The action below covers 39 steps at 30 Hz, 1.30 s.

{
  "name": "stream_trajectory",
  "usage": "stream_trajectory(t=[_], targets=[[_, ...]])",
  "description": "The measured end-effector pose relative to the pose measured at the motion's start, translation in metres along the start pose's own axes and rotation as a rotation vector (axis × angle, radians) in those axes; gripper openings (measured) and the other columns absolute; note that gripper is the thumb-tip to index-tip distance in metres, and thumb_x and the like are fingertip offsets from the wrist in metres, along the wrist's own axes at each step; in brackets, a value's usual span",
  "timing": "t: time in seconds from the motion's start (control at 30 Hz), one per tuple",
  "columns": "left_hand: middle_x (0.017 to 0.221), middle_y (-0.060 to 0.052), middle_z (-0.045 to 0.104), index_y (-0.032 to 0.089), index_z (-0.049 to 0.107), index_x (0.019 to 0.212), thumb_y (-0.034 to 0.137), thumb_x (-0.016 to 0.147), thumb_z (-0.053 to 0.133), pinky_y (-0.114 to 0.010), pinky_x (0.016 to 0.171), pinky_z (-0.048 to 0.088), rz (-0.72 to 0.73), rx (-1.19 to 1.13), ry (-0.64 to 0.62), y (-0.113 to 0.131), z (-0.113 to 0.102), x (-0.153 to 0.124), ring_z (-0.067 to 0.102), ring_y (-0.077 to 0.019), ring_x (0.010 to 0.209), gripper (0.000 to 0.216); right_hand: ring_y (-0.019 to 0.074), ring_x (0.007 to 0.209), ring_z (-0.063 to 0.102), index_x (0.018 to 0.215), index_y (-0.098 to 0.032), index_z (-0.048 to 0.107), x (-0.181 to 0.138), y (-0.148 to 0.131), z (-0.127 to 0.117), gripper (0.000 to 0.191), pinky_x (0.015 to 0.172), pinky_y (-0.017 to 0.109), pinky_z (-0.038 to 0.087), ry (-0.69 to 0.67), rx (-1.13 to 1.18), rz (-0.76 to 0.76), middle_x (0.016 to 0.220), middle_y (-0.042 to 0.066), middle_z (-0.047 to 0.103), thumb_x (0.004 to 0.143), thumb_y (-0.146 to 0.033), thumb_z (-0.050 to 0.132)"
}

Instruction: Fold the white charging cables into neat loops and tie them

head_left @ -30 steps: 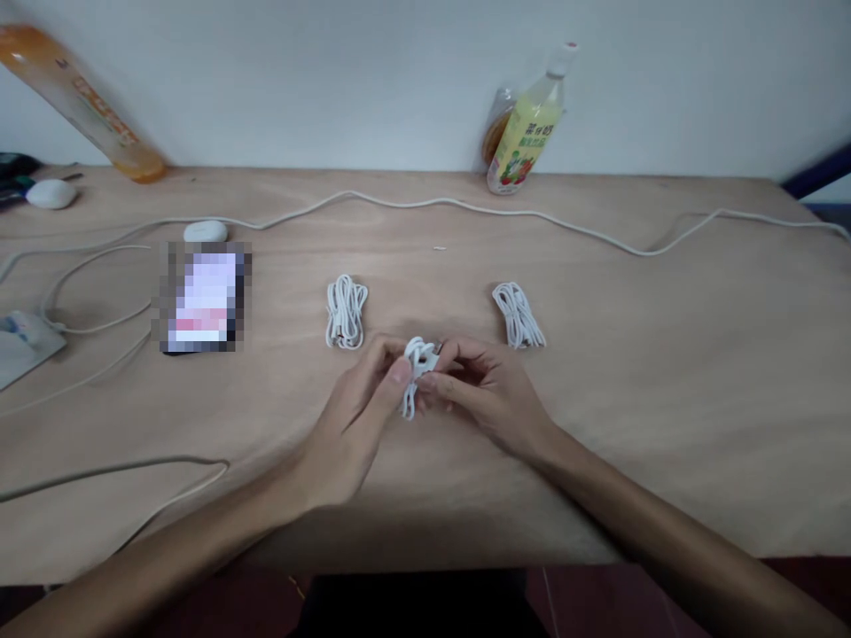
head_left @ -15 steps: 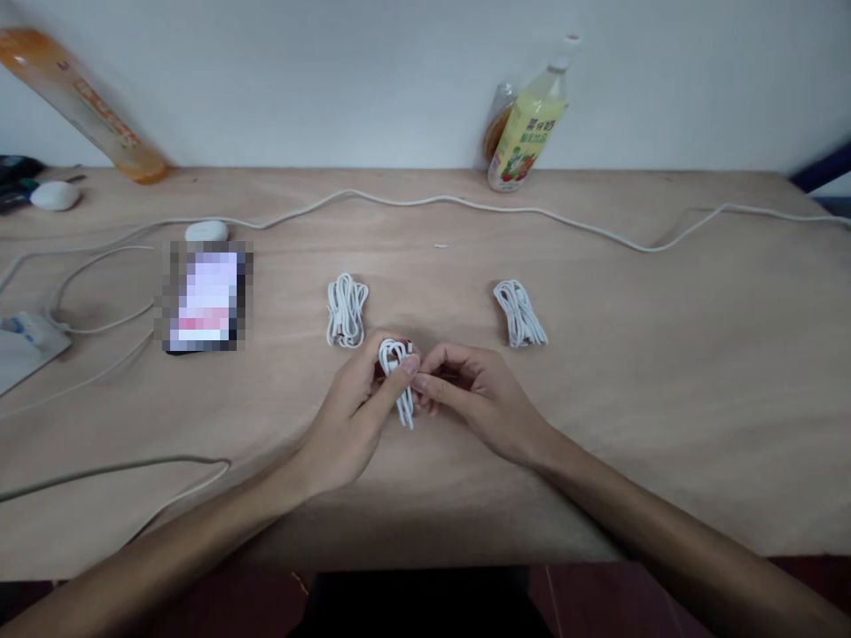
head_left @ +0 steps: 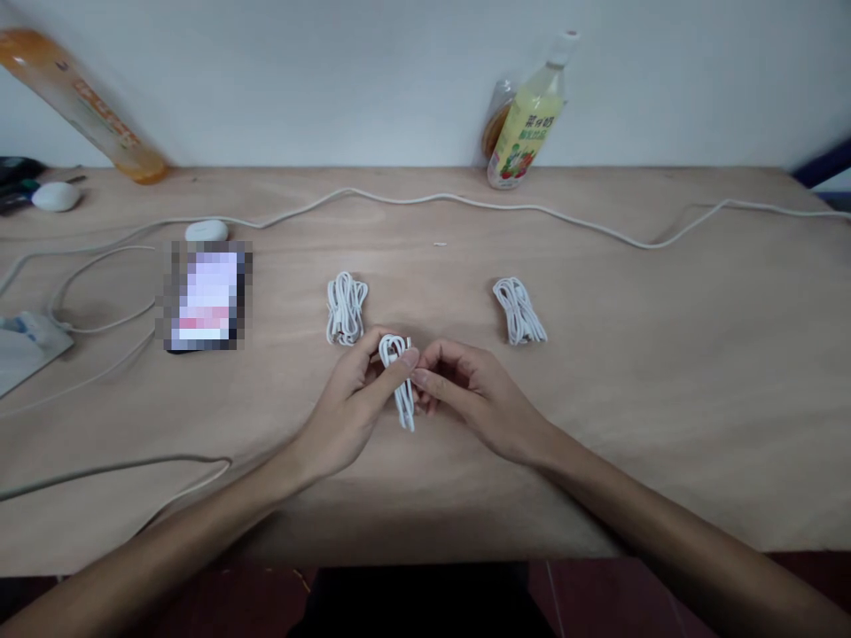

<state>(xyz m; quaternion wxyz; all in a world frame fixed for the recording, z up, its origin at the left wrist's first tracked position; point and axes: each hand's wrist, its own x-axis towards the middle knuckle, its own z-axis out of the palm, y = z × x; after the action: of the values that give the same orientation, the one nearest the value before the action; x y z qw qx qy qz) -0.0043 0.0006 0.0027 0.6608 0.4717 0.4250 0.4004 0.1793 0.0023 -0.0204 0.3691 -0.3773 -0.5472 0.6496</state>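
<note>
A folded white charging cable (head_left: 402, 399) is pinched between the thumb and fingers of my left hand (head_left: 355, 399), its loops hanging down toward the table's front edge. Close by on its right, my right hand (head_left: 469, 390) is closed in a pinch, thumb and forefinger meeting at the left thumb tip. Whatever lies between those right fingertips is too small to make out. Just beyond my left hand rests a bundled white cable (head_left: 347, 308) on the table. Another white cable bundle (head_left: 519, 310) lies beyond my right hand.
A long white cord (head_left: 465, 201) runs across the back of the wooden table (head_left: 665, 354). At left lie a blurred-out phone (head_left: 207, 297), a white oval case (head_left: 206, 231) and loose cables. A yellow drink bottle (head_left: 528, 128) and an orange bottle (head_left: 99, 111) lean against the wall.
Both hands stay almost in place. The cable in my left hand has tilted slightly, and the fingertips remain together.
</note>
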Motion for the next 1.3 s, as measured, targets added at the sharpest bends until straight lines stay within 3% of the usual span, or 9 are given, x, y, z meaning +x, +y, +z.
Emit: stream_trajectory(t=[0.37, 0.6, 0.73, 0.8, 0.87, 0.97, 1.03, 1.13, 1.3], targets=[[0.080, 0.003, 0.068, 0.017, 0.069, 0.086, 0.034, 0.084, 0.091, -0.028, 0.076, 0.064, -0.109, -0.067, 0.106, -0.010, -0.007, 0.007, 0.069, -0.0139, 0.075, 0.027, 0.0166, 0.076, 0.066, 0.092, -0.024, 0.063, -0.005, 0.004, 0.004, 0.017, 0.076, 0.033, 0.054, 0.136, -0.363, -0.212, 0.088, 0.000, 0.070, 0.108, -0.028, 0.065], [0.079, 0.001, 0.070, 0.016, 0.068, 0.084, 0.035, 0.082, 0.092, -0.032, 0.068, 0.068, -0.256, -0.246, 0.002, -0.003, -0.004, 0.007, 0.070, -0.0149, 0.067, 0.031, 0.0229, 0.087, 0.067, 0.094, -0.025, 0.065, -0.006, 0.012, 0.002, 0.022, 0.080, 0.040, 0.058, 0.139, -0.737, -0.508, 0.096, 0.006, 0.071, 0.113, -0.022, 0.053], [0.081, 0.002, 0.069, 0.017, 0.066, 0.094, 0.037, 0.086, 0.091, -0.033, 0.066, 0.068, -0.292, -0.275, -0.047, -0.001, -0.006, 0.004, 0.069, -0.0133, 0.062, 0.032, 0.0239, 0.092, 0.069, 0.099, -0.026, 0.066, -0.008, 0.013, 0.001, 0.018, 0.081, 0.040, 0.059, 0.132, -0.772, -0.662, 0.099, 0.007, 0.074, 0.112, -0.019, 0.055], [0.088, 0.001, 0.071, 0.021, 0.068, 0.109, 0.042, 0.095, 0.082, -0.033, 0.067, 0.068, -0.178, -0.184, 0.005, -0.004, -0.008, 0.002, 0.071, -0.0152, 0.067, 0.029, 0.0224, 0.090, 0.069, 0.102, -0.027, 0.065, -0.010, 0.010, 0.001, 0.015, 0.079, 0.038, 0.058, 0.163, -0.725, -0.635, 0.099, 0.005, 0.074, 0.111, -0.017, 0.057], [0.103, -0.003, 0.076, 0.024, 0.069, 0.125, 0.041, 0.106, 0.068, -0.036, 0.081, 0.068, 0.056, 0.044, 0.094, -0.006, -0.011, 0.000, 0.076, -0.0191, 0.088, 0.025, 0.0204, 0.086, 0.067, 0.103, -0.027, 0.065, -0.011, 0.007, 0.002, 0.012, 0.077, 0.036, 0.056, 0.214, -0.641, -0.569, 0.097, 0.003, 0.072, 0.110, -0.018, 0.060], [0.135, -0.009, 0.073, 0.025, 0.073, 0.135, 0.021, 0.110, 0.057, -0.042, 0.114, 0.057, 0.513, 0.546, 0.178, -0.009, -0.016, -0.002, 0.068, -0.0231, 0.130, 0.029, 0.0174, 0.078, 0.062, 0.097, -0.026, 0.064, -0.010, 0.004, 0.001, 0.012, 0.071, 0.033, 0.051, 0.277, -0.463, -0.436, 0.090, 0.000, 0.067, 0.108, -0.023, 0.066], [0.147, -0.011, 0.068, 0.025, 0.076, 0.132, 0.011, 0.107, 0.058, -0.044, 0.120, 0.052, 0.715, 0.770, 0.149, -0.009, -0.018, -0.003, 0.063, -0.0240, 0.141, 0.034, 0.0163, 0.074, 0.059, 0.093, -0.025, 0.063, -0.008, 0.004, -0.001, 0.015, 0.067, 0.032, 0.048, 0.286, -0.334, -0.344, 0.086, -0.001, 0.064, 0.107, -0.028, 0.068], [0.145, -0.012, 0.072, 0.025, 0.079, 0.127, 0.009, 0.104, 0.065, -0.043, 0.117, 0.054, 0.782, 0.855, 0.064, -0.007, -0.019, -0.004, 0.067, -0.0245, 0.138, 0.032, 0.0160, 0.072, 0.057, 0.092, -0.024, 0.064, -0.004, 0.005, -0.004, 0.017, 0.065, 0.031, 0.047, 0.261, -0.196, -0.267, 0.082, -0.001, 0.063, 0.105, -0.034, 0.070], [0.125, -0.007, 0.085, 0.025, 0.082, 0.122, 0.019, 0.104, 0.073, -0.042, 0.110, 0.060, 0.700, 0.744, 0.056, -0.008, -0.017, -0.005, 0.079, -0.0242, 0.118, 0.021, 0.0156, 0.071, 0.057, 0.093, -0.023, 0.067, -0.002, 0.005, -0.006, 0.017, 0.065, 0.030, 0.046, 0.244, -0.147, -0.218, 0.080, -0.001, 0.064, 0.103, -0.035, 0.074]])
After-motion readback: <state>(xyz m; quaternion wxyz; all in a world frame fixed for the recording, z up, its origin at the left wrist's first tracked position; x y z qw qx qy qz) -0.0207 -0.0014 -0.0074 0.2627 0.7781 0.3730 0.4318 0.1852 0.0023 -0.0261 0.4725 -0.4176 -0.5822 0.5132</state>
